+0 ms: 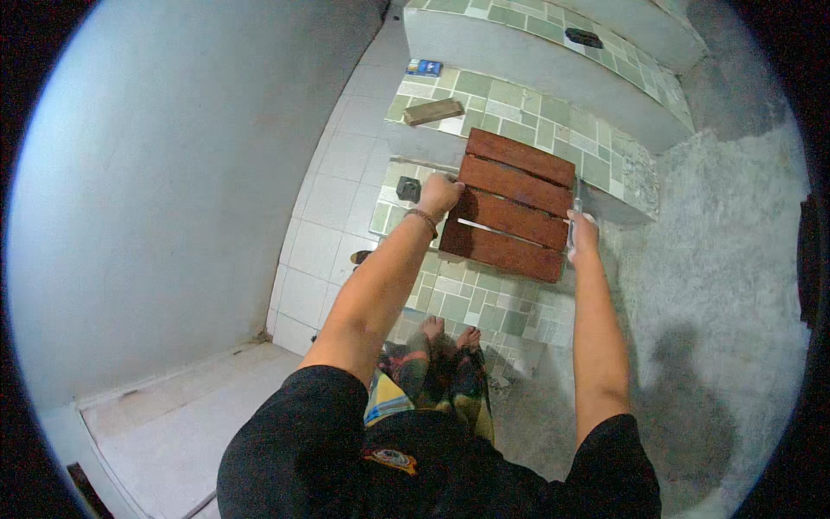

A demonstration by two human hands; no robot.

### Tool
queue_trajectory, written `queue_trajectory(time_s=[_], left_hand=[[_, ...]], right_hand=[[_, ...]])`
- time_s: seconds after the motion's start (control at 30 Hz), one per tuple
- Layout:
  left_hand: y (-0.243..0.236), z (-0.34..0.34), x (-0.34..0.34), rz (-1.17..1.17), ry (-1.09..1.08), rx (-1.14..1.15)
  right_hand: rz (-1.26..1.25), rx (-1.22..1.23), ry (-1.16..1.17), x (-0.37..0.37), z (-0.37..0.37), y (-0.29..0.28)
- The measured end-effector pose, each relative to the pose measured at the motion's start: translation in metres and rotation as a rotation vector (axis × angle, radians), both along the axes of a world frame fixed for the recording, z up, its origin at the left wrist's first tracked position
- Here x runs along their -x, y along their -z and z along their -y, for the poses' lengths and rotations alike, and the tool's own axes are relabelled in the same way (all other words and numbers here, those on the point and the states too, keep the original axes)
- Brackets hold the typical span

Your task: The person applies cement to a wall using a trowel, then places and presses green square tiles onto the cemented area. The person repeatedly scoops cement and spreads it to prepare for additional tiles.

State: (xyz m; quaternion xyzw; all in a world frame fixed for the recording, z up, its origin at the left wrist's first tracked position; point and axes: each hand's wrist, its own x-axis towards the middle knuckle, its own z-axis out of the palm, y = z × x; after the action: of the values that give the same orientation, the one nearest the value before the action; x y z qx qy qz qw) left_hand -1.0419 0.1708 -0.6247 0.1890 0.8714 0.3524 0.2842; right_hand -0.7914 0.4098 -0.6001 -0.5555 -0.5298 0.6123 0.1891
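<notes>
A reddish-brown slatted wooden piece (516,184), like a small stool top, rests on the tiled steps in front of me. Its several boards have narrow gaps, and one gap shows a bright white strip. My left hand (441,194) is closed at the left edge of the wood, with the thumb side against it. At the opposite edge, my right hand (583,233) is wrapped round a slim, pale-handled tool (577,201) pointing away from me along the wood. The tool's exact kind is too small to make out. Whatever supports the boards underneath is hidden.
A black block-like object (408,189) lies left of the wood. On the step (553,130) behind are a wooden offcut (433,112) and a small blue packet (424,67). Another dark object (584,37) sits higher up. A grey wall (173,173) rises on the left.
</notes>
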Motion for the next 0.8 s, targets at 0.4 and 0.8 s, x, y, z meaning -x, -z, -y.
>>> queue_trajectory(time_s=[0.4,0.8], left_hand=[[-0.070,0.194,-0.171,0.162,-0.153,-0.087],[0.004,0.297,-0.202,0.343,-0.361,-0.029]], right_hand=[[0.041,0.112,-0.108,-0.144,0.153,-0.028],[0.192,0.233,-0.217,-0.135,0.239,0.032]])
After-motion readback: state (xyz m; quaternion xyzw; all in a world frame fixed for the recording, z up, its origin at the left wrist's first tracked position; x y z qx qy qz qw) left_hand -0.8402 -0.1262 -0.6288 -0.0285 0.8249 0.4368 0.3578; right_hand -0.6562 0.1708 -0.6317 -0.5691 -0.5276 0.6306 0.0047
